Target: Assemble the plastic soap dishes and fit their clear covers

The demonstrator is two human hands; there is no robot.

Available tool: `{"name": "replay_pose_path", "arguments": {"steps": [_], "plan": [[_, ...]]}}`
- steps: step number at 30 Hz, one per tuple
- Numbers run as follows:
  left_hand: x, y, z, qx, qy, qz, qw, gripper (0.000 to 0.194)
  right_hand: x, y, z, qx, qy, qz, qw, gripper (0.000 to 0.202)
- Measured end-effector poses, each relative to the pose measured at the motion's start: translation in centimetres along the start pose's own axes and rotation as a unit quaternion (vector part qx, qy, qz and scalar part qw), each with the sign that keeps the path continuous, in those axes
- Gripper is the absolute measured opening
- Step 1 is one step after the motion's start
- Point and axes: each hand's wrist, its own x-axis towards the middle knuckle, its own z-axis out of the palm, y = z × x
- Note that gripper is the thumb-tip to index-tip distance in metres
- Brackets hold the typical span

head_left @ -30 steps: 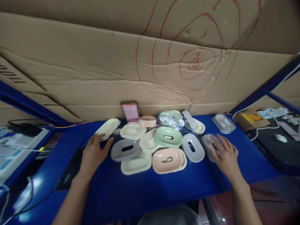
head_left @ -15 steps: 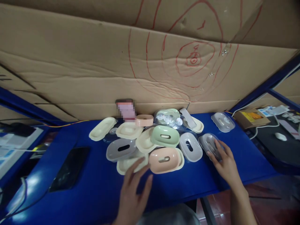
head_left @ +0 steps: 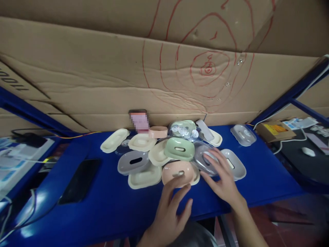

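Note:
Several oval plastic dishes lie in a cluster on the blue table. My right hand (head_left: 221,175) rests over a clear lid (head_left: 202,160), its fingers spread across the lid's right side. Just right of that lid a grey dish (head_left: 238,168) with a slot lies partly behind my fingers. My left hand (head_left: 173,209) hovers with fingers apart at the front edge of the pink dish (head_left: 171,171), holding nothing. A green dish (head_left: 176,149) lies behind the pink one. Left of them are a grey slotted dish (head_left: 125,164) and a cream dish (head_left: 145,180).
A phone (head_left: 139,120) leans against the cardboard wall (head_left: 102,68). A black tablet-like slab (head_left: 79,181) lies at the left. Another clear lid (head_left: 243,134) sits at the back right, near a small cardboard box (head_left: 275,132). Blue frame posts flank the table.
My right hand has moved left with the clear lid beneath it. The grey slotted dish now lies to the right of that lid. My left hand has moved right, from the cream dish to the pink one.

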Motion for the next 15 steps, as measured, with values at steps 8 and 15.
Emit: {"name": "replay_pose_path", "arguments": {"steps": [8,15], "plan": [[-1.7,-2.5,-1.9,0.114,0.033,-0.062,0.991,0.046,5.8,1.1,1.6,-0.072,-0.097,-0.077,0.99,0.053],[-3.1,-2.6,-0.4,0.088,0.021,-0.035,0.995,0.04,-8.1,8.9,-1.5,-0.246,0.006,0.198,0.949,0.06]]}}
